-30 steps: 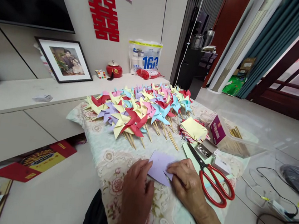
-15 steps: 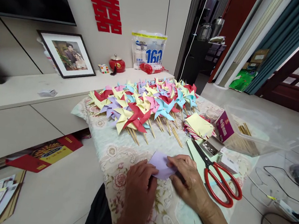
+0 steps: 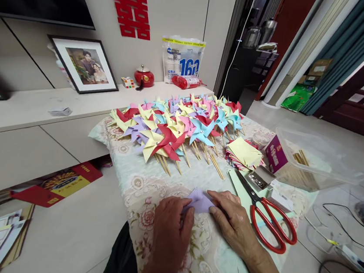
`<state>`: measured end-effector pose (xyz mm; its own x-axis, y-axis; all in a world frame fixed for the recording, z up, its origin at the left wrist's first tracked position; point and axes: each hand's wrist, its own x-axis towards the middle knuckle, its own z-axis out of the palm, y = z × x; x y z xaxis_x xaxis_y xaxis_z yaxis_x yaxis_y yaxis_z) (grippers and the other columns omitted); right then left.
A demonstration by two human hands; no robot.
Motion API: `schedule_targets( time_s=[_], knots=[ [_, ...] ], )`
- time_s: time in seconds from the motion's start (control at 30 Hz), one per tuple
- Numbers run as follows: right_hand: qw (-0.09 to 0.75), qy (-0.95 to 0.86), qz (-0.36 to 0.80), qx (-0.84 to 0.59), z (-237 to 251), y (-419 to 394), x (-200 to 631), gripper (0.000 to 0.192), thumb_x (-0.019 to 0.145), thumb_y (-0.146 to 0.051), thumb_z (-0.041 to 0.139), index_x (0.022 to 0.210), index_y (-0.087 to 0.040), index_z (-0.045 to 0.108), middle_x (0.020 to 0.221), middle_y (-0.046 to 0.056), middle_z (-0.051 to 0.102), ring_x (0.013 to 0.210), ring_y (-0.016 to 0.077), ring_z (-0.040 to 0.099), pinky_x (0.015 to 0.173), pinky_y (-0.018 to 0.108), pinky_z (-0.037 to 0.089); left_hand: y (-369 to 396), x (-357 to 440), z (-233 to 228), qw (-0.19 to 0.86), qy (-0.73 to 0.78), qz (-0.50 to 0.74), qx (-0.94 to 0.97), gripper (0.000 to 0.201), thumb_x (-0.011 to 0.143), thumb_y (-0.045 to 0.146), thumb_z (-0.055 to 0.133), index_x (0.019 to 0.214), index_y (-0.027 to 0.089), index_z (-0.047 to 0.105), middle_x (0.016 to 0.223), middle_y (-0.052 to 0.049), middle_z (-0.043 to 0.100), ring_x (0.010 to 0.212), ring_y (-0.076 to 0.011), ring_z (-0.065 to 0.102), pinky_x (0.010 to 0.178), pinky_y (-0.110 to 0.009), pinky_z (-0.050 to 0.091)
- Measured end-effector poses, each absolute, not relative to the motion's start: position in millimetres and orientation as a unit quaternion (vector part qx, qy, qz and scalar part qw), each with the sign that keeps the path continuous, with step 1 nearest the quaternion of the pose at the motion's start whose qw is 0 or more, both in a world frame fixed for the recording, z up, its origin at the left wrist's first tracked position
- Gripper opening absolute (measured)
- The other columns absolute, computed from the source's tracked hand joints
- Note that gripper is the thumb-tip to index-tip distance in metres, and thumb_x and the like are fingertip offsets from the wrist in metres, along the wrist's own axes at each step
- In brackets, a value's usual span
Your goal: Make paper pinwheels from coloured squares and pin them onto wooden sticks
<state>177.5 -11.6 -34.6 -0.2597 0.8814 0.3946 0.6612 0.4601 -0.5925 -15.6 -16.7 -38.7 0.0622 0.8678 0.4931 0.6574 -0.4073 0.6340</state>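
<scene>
- Your work sits on the worktop [image 3: 166, 185], under a floral cloth, with the purple paper [image 3: 201, 203] close to its near edge, between your two hands and touching both.
- The purple paper is folded over, one layer lying across another, with a pointed tip towards the far edge.
- Your left hand [image 3: 171, 223] has its fingers closed on the paper's left end, index finger over it and thumb just below.
- Your right hand [image 3: 232, 219] meets the paper's right end, with thumb and index finger parted there; whether they pinch it, you cannot tell from this angle.
- Just right of your right hand, towards the right edge, lie the scissors [image 3: 255, 197], red handles nearer you, blade tips towards the far edge.
- Beneath the scissors you have a pale green sheet [image 3: 242, 196].
- Beside the blades sits a small open box of metal pieces [image 3: 257, 180], and next to it a small white box [image 3: 279, 199].
- Farther along, a stack of paper squares [image 3: 244, 153] has a pale yellow one on top.
- Near the right edge, a clear plastic bin [image 3: 336, 169] contains wooden sticks [image 3: 301, 157] and a purple panel [image 3: 275, 153].
- Across the far part, from the left edge rightwards, you have many finished pinwheels [image 3: 170, 142] in red, yellow, purple, pink and blue; the nearest ones' sticks point towards you.
- A few loose sticks [image 3: 217, 166] lie just right of the nearest pinwheels.
</scene>
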Motion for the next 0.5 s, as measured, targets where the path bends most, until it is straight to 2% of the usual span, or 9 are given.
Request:
schedule_targets(
  time_s=[0.2,0.5],
  knots=[
    [0.358,-0.764,0.162,-0.511,-33.5,-8.0,175.3,0.028,0.101,-0.025,0.051,0.127,-0.021,0.061,0.099,0.008,0.071,0.095,0.0249,0.061,0.083,0.041,0.049,-15.2,-15.5,-38.1,0.116,0.558,0.406,0.714,0.012,0.092,0.019,0.056,0.098,0.02,0.066,0.089,-0.006,0.07,0.087,-0.0244,0.062,0.079,-0.04,0.049],
    [0.337,-0.768,0.149,-0.523,-30.6,-2.7,172.7,0.024,0.1,-0.026,0.052,0.118,-0.023,0.068,0.09,0.007,0.073,0.088,0.0246,0.062,0.079,0.041,0.049,-11.2,-13.5,-39.2,0.096,0.554,0.448,0.695,0.012,0.09,0.016,0.059,0.101,0.021,0.063,0.091,-0.004,0.068,0.088,-0.0237,0.059,0.079,-0.038,0.047]
  ],
)
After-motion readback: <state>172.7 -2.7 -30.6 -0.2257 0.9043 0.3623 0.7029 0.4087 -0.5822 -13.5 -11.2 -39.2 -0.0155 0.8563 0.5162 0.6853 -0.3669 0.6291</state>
